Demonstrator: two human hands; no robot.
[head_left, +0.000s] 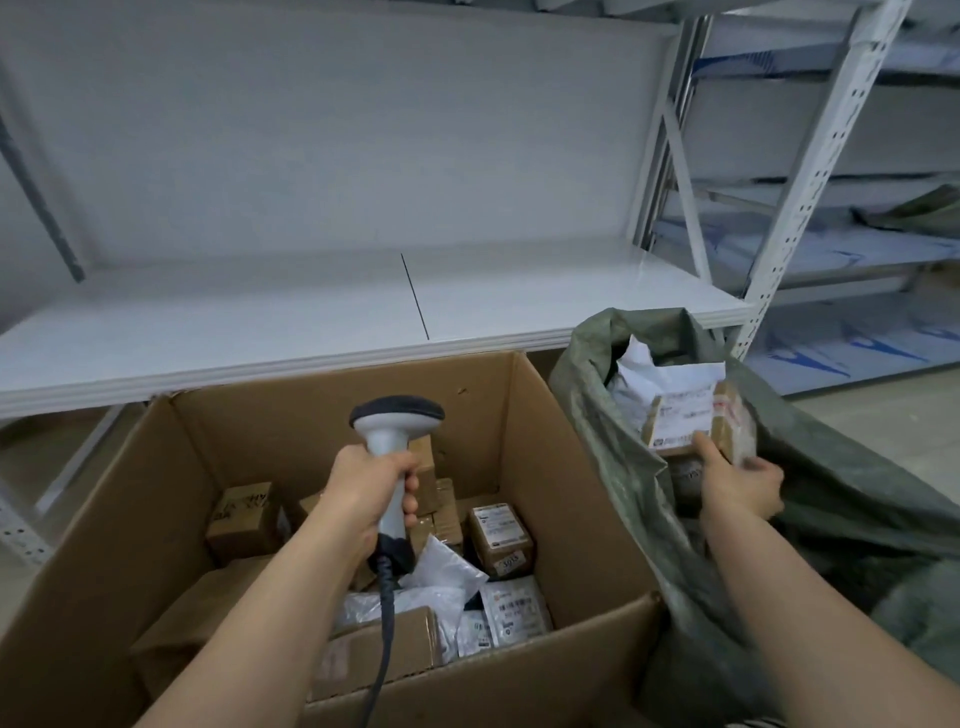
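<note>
My left hand (366, 493) grips the handle of a grey corded barcode scanner (396, 422), held upright over a large open cardboard box (566, 467). Inside the box lie several small brown parcels (500, 532) and white plastic mail bags (447, 577) with labels. My right hand (737, 486) holds a small taped brown parcel (696, 418) with a white shipping label, at the mouth of a green woven sack (831, 493). More white packets (649, 369) show inside the sack behind the parcel.
A white metal shelf board (311, 317) runs across just behind the box, at about its rim height. Further shelving racks (810, 156) stand at the right with flat white-and-blue bags on them. Pale floor shows at the far right.
</note>
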